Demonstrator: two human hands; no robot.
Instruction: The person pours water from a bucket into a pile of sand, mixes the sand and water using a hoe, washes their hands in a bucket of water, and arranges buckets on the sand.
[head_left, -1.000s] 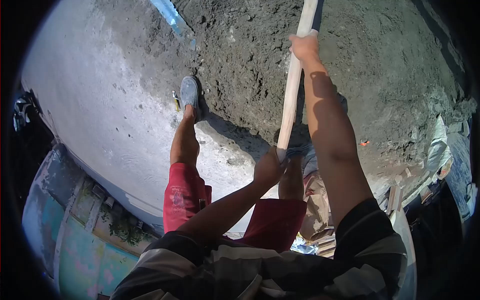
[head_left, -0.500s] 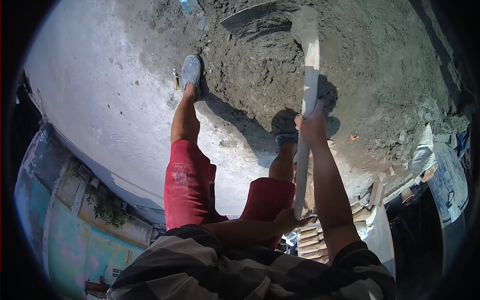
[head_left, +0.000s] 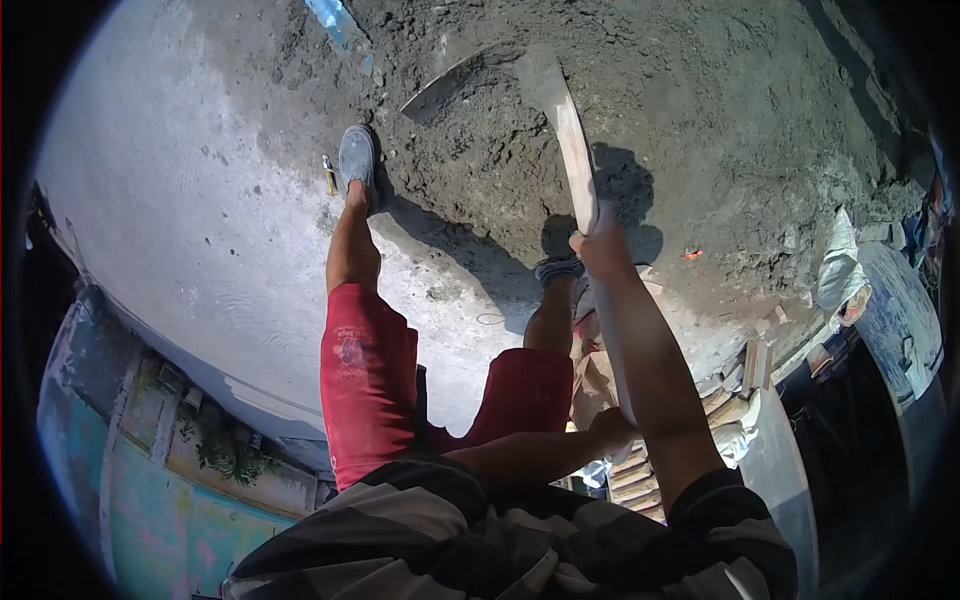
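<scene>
A long-handled hoe (head_left: 574, 160) slants across the view, its wide curved metal blade (head_left: 455, 88) in wet grey mortar mix (head_left: 480, 160). My right hand (head_left: 603, 247) wraps round the middle of the pale wooden handle. Lower down, close to my right thigh, my left hand (head_left: 612, 430) is closed on the handle's rear end. The blade's lower edge is partly hidden by the mix.
My left shoe (head_left: 357, 157) stands at the edge of the mix, my right shoe (head_left: 557, 270) beside the handle. A yellow-and-white stick-like object (head_left: 329, 176) lies near the left one. Stacked tiles or wood pieces (head_left: 635, 480) and a white sack (head_left: 840, 262) are to the right.
The hoe blade has come nearer to my feet and shifted left through the mix. My left hand has swung right with the handle's end, so the handle now tilts the other way.
</scene>
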